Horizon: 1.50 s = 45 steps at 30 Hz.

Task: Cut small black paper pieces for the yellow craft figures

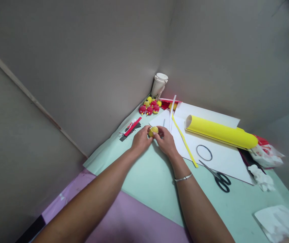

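Near the middle of the view, a small round yellow piece (153, 131) is pinched between both hands. My left hand (141, 139) grips it from the left with its fingertips. From the right, my right hand (165, 139) holds it, its thumb on the near side. Several small red and yellow round figures (149, 110) stand together beyond the hands. Left of my left hand lie red strips (133, 126) and dark scraps (123, 137). A long yellow strip (184, 141) lies right of my right hand.
Black-handled scissors (221, 180) and a grey ring (204, 153) lie at the right, near a rolled yellow sheet (220, 132) on white sheets (225, 167). A white lidded cup (159, 84) stands in the corner. Crumpled tissue (261, 178) and a red-white packet (267, 153) are farther right.
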Each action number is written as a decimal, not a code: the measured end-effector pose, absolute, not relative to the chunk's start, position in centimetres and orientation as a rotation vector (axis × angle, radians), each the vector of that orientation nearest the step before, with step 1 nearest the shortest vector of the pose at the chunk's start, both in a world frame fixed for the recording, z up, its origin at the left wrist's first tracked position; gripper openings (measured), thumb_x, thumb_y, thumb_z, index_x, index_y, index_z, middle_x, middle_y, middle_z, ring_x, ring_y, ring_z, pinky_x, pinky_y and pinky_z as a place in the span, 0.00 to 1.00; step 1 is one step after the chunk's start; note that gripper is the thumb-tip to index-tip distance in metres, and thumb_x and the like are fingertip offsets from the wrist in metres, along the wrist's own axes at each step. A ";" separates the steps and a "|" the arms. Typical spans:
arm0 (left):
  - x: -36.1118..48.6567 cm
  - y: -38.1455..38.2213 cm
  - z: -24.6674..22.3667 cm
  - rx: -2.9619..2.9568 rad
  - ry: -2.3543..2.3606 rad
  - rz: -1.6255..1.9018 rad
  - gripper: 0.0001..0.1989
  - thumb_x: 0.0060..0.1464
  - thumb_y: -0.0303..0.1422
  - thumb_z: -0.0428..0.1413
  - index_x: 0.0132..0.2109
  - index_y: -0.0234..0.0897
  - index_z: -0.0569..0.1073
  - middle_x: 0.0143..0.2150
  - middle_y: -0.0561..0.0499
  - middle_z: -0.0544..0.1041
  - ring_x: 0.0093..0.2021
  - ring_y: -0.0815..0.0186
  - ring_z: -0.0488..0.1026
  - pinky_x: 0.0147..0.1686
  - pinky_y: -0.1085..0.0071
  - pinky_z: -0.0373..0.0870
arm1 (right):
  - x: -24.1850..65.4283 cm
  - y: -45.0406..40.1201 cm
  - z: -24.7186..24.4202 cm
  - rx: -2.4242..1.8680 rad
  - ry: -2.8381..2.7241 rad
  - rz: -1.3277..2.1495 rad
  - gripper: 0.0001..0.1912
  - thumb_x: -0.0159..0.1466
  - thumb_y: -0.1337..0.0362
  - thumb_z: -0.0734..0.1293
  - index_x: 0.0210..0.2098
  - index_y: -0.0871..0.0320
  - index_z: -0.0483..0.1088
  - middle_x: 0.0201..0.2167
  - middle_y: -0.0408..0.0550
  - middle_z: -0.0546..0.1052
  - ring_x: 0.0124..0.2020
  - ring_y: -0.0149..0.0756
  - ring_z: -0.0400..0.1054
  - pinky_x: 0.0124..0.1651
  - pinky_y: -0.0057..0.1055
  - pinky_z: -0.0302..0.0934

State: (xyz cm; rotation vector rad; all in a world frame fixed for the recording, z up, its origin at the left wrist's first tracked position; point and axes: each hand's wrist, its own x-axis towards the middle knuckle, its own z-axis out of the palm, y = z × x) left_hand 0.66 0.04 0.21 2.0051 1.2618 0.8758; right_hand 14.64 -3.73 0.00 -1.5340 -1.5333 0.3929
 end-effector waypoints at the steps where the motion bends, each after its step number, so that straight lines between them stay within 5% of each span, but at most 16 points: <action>1: 0.6 0.0 0.2 2.005 1.258 0.878 0.19 0.53 0.31 0.57 0.53 0.41 0.67 0.50 0.47 0.77 0.48 0.60 0.75 0.45 0.67 0.70 | 14.7 -3.7 0.0 -1.534 -1.532 0.395 0.19 0.62 0.57 0.65 0.50 0.57 0.69 0.46 0.54 0.76 0.44 0.43 0.72 0.48 0.41 0.67; 28: 0.2 -0.2 0.9 1.949 1.267 0.844 0.21 0.49 0.29 0.60 0.51 0.41 0.67 0.49 0.48 0.78 0.49 0.60 0.74 0.45 0.66 0.70 | 15.4 -3.9 0.2 -1.521 -1.495 0.441 0.21 0.64 0.54 0.63 0.53 0.57 0.68 0.45 0.54 0.76 0.43 0.43 0.73 0.48 0.43 0.68; 45: 0.3 0.0 0.5 1.916 1.231 0.890 0.24 0.49 0.28 0.61 0.54 0.40 0.66 0.49 0.47 0.78 0.49 0.61 0.75 0.47 0.67 0.70 | 15.6 -4.1 0.7 -1.565 -1.675 0.386 0.26 0.58 0.64 0.67 0.56 0.55 0.67 0.50 0.53 0.74 0.51 0.46 0.68 0.55 0.47 0.61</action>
